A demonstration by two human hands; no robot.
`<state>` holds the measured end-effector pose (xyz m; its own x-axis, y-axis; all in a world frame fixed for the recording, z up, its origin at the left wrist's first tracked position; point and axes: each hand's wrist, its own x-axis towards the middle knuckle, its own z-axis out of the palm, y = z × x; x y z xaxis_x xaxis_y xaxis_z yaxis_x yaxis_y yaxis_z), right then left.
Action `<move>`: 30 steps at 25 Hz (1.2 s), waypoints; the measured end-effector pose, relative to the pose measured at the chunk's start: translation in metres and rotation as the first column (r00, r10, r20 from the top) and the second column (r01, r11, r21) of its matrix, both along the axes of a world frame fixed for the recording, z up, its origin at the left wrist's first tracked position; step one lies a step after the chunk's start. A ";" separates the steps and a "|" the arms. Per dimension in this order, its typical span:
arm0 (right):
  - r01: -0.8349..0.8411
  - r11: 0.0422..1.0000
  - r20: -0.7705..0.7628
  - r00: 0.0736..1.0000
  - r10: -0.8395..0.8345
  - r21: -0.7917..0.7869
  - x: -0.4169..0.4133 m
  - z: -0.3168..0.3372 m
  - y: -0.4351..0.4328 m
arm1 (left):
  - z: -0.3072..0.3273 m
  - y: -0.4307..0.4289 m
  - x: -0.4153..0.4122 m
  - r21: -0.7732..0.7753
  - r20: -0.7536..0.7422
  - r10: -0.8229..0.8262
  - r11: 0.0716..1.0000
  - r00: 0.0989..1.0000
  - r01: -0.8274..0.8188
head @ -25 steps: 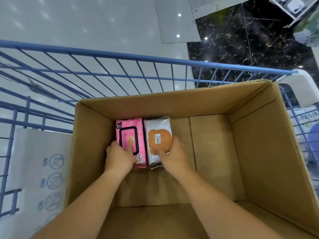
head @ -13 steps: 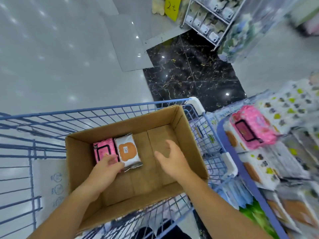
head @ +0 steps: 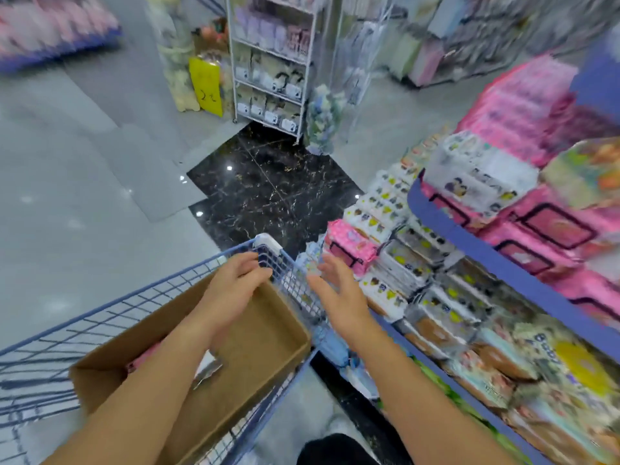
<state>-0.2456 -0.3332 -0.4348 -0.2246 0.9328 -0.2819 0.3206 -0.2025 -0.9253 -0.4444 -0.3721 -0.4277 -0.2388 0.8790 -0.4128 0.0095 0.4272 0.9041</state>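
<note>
A brown cardboard box [head: 261,350] sits in a blue wire shopping cart [head: 100,313]. Inside it a pink wipes pack [head: 141,360] and a silver wipes pack [head: 208,370] show only in part behind my left forearm. My left hand [head: 235,280] hovers over the box's far right corner, fingers relaxed, holding nothing. My right hand [head: 339,290] is past the cart's right side, fingers spread and empty, reaching toward the blue shelf [head: 503,263] stacked with pink wipes packs [head: 349,246] and white patterned packs [head: 379,209].
The shelving on the right holds many blurred packs on two levels. A white wire rack [head: 271,68] with a yellow price sign [head: 206,85] stands ahead across the grey and black marble floor [head: 268,189]. My dark shoe [head: 335,448] shows at the bottom.
Both hands have left the packs in the box and lifted up and to the right. My view has swung right, from the box to the shelves.
</note>
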 end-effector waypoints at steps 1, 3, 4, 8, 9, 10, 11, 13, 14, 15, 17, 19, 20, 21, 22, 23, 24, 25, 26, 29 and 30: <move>0.045 0.999 -0.027 0.999 -0.044 0.028 0.018 0.016 0.006 | 0.016 0.016 0.016 0.045 -0.002 -0.037 0.998 0.999 0.037; 0.106 0.990 -0.062 0.993 -0.101 0.090 0.053 0.053 0.018 | 0.052 0.046 0.051 0.141 -0.019 -0.128 0.982 0.992 0.129; 0.134 0.983 -0.073 0.989 -0.126 0.127 0.071 0.070 0.024 | 0.071 0.060 0.068 0.198 -0.041 -0.170 0.964 0.985 0.175; 0.256 0.922 -0.093 0.966 -0.239 0.290 0.152 0.132 0.050 | 0.147 0.116 0.147 0.364 -0.109 -0.288 0.879 0.951 0.308; 0.278 0.906 -0.092 0.961 -0.262 0.320 0.171 0.144 0.056 | 0.163 0.130 0.166 0.398 -0.121 -0.316 0.853 0.941 0.337; 0.302 0.886 -0.104 0.953 -0.284 0.351 0.192 0.157 0.059 | 0.178 0.143 0.187 0.431 -0.138 -0.345 0.823 0.928 0.370; 0.327 0.867 -0.116 0.945 -0.306 0.377 0.212 0.166 0.063 | 0.191 0.155 0.205 0.453 -0.167 -0.368 0.796 0.915 0.403; 0.374 0.832 -0.125 0.926 -0.355 0.409 0.249 0.180 0.068 | 0.209 0.174 0.243 0.479 -0.242 -0.413 0.736 0.878 0.478; 0.402 0.817 -0.131 0.914 -0.384 0.414 0.268 0.182 0.070 | 0.214 0.181 0.262 0.477 -0.278 -0.429 0.715 0.860 0.511; 0.433 0.800 -0.135 0.899 -0.416 0.415 0.287 0.183 0.073 | 0.216 0.187 0.284 0.460 -0.317 -0.442 0.702 0.839 0.544; 0.472 0.775 -0.125 0.876 -0.466 0.420 0.319 0.182 0.076 | 0.213 0.195 0.322 0.413 -0.398 -0.469 0.676 0.788 0.611; 0.510 0.757 -0.124 0.853 -0.508 0.410 0.345 0.181 0.074 | 0.207 0.203 0.356 0.366 -0.490 -0.491 0.633 0.720 0.682; 0.523 0.749 -0.126 0.844 -0.521 0.406 0.357 0.179 0.074 | 0.204 0.209 0.372 0.347 -0.527 -0.495 0.617 0.691 0.706; 0.529 0.748 -0.111 0.838 -0.534 0.401 0.367 0.177 0.074 | 0.201 0.215 0.385 0.329 -0.557 -0.489 0.612 0.671 0.719; 0.535 0.744 -0.090 0.831 -0.549 0.401 0.377 0.174 0.074 | 0.199 0.221 0.397 0.308 -0.588 -0.478 0.613 0.652 0.727; 0.551 0.733 -0.069 0.815 -0.575 0.400 0.386 0.170 0.075 | 0.196 0.228 0.408 0.285 -0.628 -0.456 0.620 0.631 0.731; 0.574 0.717 -0.051 0.793 -0.607 0.396 0.395 0.167 0.076 | 0.193 0.237 0.418 0.261 -0.677 -0.423 0.627 0.602 0.734; 0.595 0.703 -0.033 0.772 -0.635 0.389 0.403 0.164 0.078 | 0.189 0.246 0.427 0.237 -0.726 -0.388 0.634 0.568 0.736; 0.604 0.698 -0.020 0.761 -0.648 0.385 0.410 0.163 0.080 | 0.185 0.253 0.434 0.220 -0.768 -0.353 0.639 0.535 0.737; 0.563 0.720 0.119 0.748 -0.653 0.405 0.431 0.158 0.087 | 0.178 0.271 0.440 0.119 -0.833 -0.353 0.639 0.427 0.760; 0.522 0.743 0.209 0.740 -0.639 0.419 0.439 0.157 0.091 | 0.175 0.276 0.440 0.079 -0.834 -0.383 0.630 0.397 0.773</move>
<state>0.1932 -0.2418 -0.2782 0.4402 0.8929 0.0950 0.5229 -0.1689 -0.8355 -0.0046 -0.0958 -0.2523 0.3800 0.9240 0.0428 0.7816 -0.3455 0.5193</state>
